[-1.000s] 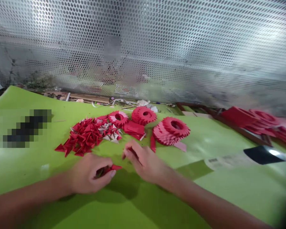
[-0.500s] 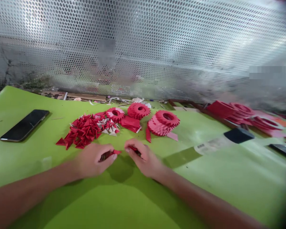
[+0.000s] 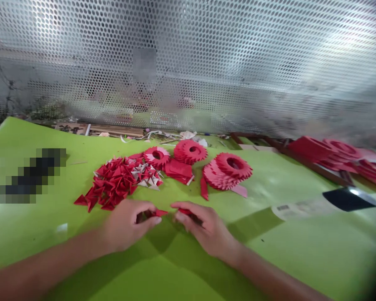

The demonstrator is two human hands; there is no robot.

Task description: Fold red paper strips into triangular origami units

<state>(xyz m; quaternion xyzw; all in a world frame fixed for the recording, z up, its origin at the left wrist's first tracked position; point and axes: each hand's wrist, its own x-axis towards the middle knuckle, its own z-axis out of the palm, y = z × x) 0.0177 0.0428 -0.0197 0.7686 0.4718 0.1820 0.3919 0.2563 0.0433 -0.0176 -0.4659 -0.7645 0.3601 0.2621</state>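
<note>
Right hand [image 3: 208,232] lower, beside left hand [image 3: 125,228]; red pieces [image 3: 159,212] half-hidden under fingers [image 3: 188,206]

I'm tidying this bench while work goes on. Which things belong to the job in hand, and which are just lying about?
In use: left hand and right hand, each pinching a red folded piece; pile of red triangles; red paper rings.
Lying about: dark object at left; black-ended strip at right; paper scraps by the mesh.

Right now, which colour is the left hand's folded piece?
Red; the folded piece shows best in head view.
</note>
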